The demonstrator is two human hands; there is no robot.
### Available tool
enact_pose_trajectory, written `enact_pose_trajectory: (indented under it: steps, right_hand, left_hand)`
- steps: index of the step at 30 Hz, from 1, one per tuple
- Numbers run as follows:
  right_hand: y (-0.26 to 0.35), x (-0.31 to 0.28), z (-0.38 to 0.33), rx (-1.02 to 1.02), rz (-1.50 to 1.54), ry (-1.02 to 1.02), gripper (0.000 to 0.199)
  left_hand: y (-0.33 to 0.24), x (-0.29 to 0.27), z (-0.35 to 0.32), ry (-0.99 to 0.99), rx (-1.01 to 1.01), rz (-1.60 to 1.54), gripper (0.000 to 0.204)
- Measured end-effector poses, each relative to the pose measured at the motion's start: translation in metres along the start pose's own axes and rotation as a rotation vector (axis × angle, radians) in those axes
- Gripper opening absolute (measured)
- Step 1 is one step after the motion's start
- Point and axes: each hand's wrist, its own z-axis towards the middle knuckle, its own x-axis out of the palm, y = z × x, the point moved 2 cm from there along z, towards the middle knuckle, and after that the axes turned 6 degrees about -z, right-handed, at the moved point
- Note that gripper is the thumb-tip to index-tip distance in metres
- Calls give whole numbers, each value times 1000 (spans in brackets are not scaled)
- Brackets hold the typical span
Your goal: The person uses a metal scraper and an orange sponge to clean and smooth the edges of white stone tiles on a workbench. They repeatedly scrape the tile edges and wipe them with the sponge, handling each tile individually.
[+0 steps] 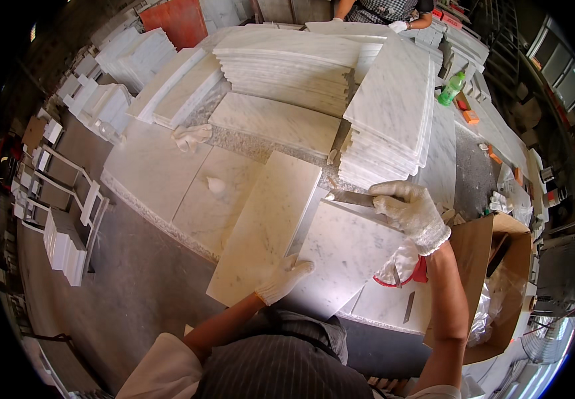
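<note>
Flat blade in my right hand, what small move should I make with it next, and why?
Perhaps ease the flat blade toward the far edge of the marble slab: the right hand holds it near that edge, a white dab seems to sit at its tip, and the left hand is at the slab's left side.

Right fingers [388,189] curled, left fingers [302,268] extended

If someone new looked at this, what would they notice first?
Probably the big stack of white slabs beyond the right hand. That gloved hand holds a flat metal blade near the far edge of a pale slab; the gloved left hand lies at its left side. A green bottle stands out at upper right.
</note>
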Motion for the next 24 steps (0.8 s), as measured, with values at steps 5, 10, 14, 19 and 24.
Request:
enact_pose_trajectory:
  steps: [5, 10, 14, 19, 24]
  right_hand:
    - [0, 2, -3, -15, -24, 4, 18]
    - [-1, 6, -4, -51, -46, -5, 18]
    - [-2, 7, -5, -104, -87, -27, 19]
    - [-2, 7, -5, -172, -137, -54, 19]
    - [-1, 7, -8, -215, -168, -85, 19]
  left_hand:
    - [-5, -1, 0, 16, 16, 58, 24]
    - [-2, -2, 1, 24, 4, 29, 23]
    - [2, -3, 3, 49, -1, 18, 24]
    - [-3, -1, 1, 19, -18, 37, 24]
    - [-5, 0, 0, 18, -21, 10, 24]
